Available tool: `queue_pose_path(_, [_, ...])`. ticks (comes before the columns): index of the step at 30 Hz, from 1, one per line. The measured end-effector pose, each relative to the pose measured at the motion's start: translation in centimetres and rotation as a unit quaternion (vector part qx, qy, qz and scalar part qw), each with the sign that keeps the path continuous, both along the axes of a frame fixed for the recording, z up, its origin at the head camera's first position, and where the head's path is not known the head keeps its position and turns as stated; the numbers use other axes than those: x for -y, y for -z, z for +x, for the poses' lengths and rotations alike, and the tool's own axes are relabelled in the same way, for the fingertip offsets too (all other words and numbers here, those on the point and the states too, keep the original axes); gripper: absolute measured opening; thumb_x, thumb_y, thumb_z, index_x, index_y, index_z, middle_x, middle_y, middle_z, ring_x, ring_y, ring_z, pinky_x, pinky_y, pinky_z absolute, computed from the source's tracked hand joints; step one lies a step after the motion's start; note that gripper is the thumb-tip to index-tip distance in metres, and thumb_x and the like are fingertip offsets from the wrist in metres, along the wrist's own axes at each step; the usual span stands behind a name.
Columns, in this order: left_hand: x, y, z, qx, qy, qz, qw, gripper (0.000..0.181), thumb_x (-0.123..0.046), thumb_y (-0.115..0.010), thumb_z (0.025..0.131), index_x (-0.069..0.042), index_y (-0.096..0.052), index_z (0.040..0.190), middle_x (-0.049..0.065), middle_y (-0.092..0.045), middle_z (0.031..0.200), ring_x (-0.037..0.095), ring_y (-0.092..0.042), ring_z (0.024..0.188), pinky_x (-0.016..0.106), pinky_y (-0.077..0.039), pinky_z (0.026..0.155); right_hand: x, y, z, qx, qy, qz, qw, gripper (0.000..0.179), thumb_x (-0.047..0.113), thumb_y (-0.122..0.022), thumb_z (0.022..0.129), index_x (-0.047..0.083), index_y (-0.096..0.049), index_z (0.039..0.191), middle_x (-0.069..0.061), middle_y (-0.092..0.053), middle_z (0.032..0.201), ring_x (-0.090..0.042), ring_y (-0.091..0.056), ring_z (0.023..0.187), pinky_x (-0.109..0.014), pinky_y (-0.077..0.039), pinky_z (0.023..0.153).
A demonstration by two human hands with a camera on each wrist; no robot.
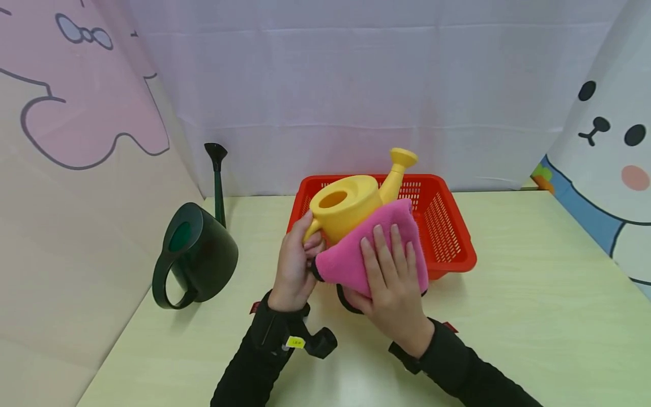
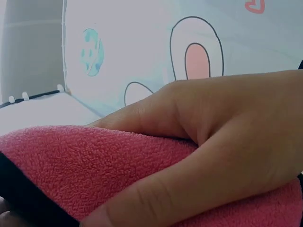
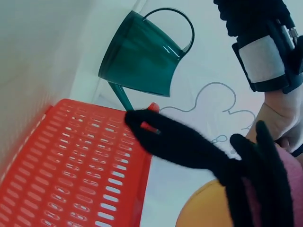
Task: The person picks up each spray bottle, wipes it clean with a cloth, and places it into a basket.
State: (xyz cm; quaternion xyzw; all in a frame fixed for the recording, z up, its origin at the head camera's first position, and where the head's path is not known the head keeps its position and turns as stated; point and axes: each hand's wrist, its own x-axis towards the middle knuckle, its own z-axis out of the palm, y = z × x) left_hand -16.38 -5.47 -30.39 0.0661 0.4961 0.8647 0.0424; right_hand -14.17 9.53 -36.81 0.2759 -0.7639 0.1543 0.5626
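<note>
My left hand [image 1: 296, 263] grips the handle of a yellow watering can [image 1: 346, 203], which is tilted with its spout pointing up to the right. A pink cloth [image 1: 341, 263] with a black border lies against the near side of the can. My right hand [image 1: 394, 288] presses on this cloth with straight, spread fingers. In the left wrist view, the right hand [image 2: 227, 137] rests over the fluffy cloth [image 2: 90, 165]. Only a rounded part of the yellow can [image 3: 206, 208] shows in the right wrist view, beside the blurred black border.
A red perforated basket [image 1: 452, 249] stands just behind the yellow can. To the left on the pale table [image 1: 534, 294] is a dark green watering can [image 1: 213, 260] with a long spout. White curtains [image 1: 356, 85] with cartoon prints surround the table.
</note>
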Motion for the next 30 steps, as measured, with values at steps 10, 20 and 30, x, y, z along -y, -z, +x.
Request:
queue_pose_path(10, [0.3,-0.4,0.1,-0.023,0.023,-0.024,0.9992,0.049,-0.033,-0.033,0.098,-0.016,-0.027,0.053,-0.009,-0.028,0.044,0.008,-0.025,0.039,0.024,-0.021,0.046,-1.6,-1.5,-0.6,0.135,-0.086,-0.113,0.9806,0.081,0.053,-0.049,0.087,-0.008,-0.029,0.137,-0.023,-0.038,0.140,-0.034,-0.040,0.127,-0.026,-0.027,0.110])
queue_pose_path(20, [0.7,-0.7,0.1,-0.042,0.021,0.003,0.9989,0.050,-0.032,-0.028,0.099,-0.019,-0.028,0.051,-0.009,-0.025,0.043,0.009,-0.020,0.038,0.027,-0.014,0.047,-1.4,-1.3,-0.6,0.127,-0.084,-0.107,0.9826,0.083,0.056,-0.050,0.085,-0.007,-0.032,0.136,-0.022,-0.038,0.139,-0.035,-0.038,0.129,-0.028,-0.027,0.111])
queue_pose_path(30, [0.6,-0.8,0.2,-0.017,0.014,0.038,0.9990,0.048,-0.030,-0.030,0.099,-0.019,-0.029,0.053,-0.011,-0.027,0.044,0.002,-0.026,0.037,0.022,-0.010,0.046,0.8,0.8,0.0,-0.031,0.009,-0.025,0.9992,0.062,0.043,-0.050,0.089,-0.001,-0.041,0.131,-0.022,-0.039,0.137,-0.037,-0.027,0.135,-0.049,-0.014,0.113])
